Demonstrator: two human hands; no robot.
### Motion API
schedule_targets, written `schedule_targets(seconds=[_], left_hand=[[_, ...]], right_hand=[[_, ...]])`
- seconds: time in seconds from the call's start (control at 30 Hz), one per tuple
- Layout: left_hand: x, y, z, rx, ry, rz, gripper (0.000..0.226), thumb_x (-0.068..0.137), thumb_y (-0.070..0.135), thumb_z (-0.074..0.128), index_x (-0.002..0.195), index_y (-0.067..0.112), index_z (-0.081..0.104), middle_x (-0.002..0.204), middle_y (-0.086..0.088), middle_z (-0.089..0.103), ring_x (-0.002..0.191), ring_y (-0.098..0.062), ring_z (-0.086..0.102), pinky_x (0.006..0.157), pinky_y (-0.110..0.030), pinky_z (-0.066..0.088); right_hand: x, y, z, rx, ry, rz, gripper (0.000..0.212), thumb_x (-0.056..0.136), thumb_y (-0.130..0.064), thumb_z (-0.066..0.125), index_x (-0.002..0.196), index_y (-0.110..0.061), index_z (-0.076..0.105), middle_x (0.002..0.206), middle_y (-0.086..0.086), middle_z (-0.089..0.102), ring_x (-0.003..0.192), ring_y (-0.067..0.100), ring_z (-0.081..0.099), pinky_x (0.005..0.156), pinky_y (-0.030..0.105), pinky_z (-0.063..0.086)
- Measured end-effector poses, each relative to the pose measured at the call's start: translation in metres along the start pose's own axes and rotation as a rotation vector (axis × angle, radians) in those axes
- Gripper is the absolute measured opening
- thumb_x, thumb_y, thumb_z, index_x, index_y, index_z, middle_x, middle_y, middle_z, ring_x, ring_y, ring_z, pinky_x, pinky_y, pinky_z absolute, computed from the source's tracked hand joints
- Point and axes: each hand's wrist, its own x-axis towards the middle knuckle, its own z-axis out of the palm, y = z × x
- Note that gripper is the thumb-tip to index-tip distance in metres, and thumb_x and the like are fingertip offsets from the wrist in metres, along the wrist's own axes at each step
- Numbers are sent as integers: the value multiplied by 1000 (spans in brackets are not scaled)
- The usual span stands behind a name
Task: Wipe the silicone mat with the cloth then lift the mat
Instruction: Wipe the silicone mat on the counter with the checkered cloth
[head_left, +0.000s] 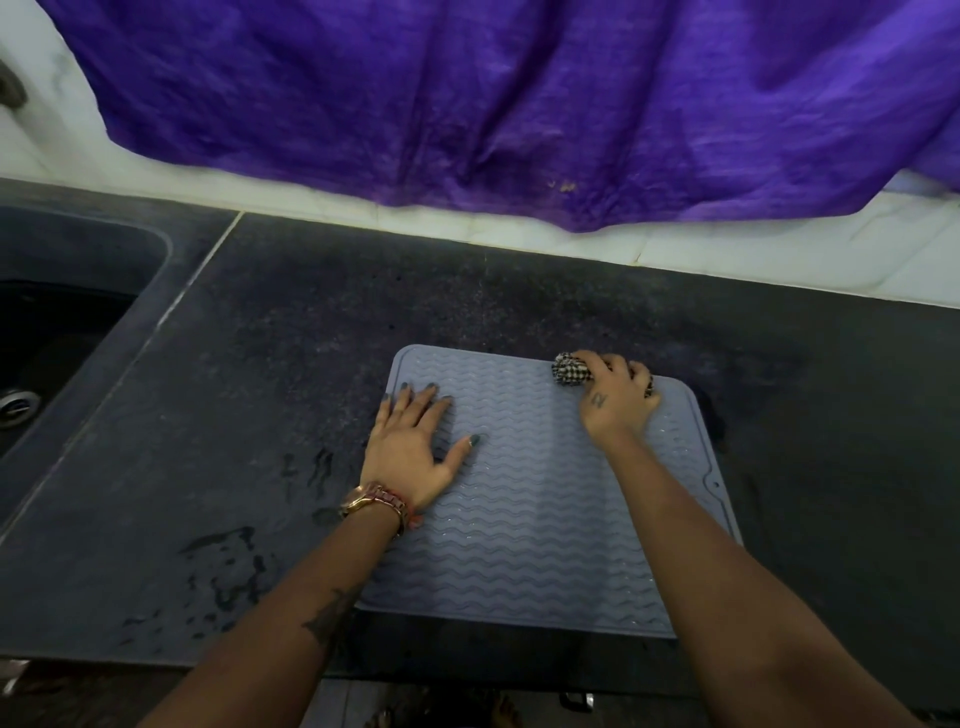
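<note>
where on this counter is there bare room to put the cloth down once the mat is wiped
Bare counter lies between the sink and the mat, though its near part holds water streaks. A strip also runs between the mat's far edge and the white wall, and another right of the mat. The mat itself is crowded: left hand flat, right hand gripping the cloth.

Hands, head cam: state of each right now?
Left hand: open, pressed flat on the silicone mat.
Right hand: closed around the bunched checked cloth, on the mat's far edge.
</note>
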Motion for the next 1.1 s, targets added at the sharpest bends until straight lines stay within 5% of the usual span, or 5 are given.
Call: schedule_targets(seconds=[0.37,1.1], left_hand=[[0,1,-2,-22,18,-2,84,76,74,13,141,26,37,152,5,29,144,-17,12,119,-38,2],[-2,-4,-2,-187,107,18,81,81,69,24,144,18,29,152,-5,27,142,-20,19,118,-35,9]], right_hand=[[-3,-52,15,-89,-28,-124,48,88,-15,48,125,-45,46,130,-3,50,116,30,35,85,43,28],[-7,-149,26,-184,-269,-469,45,95,-28,45,136,-43,34,136,1,42,122,34,31,95,54,32]])
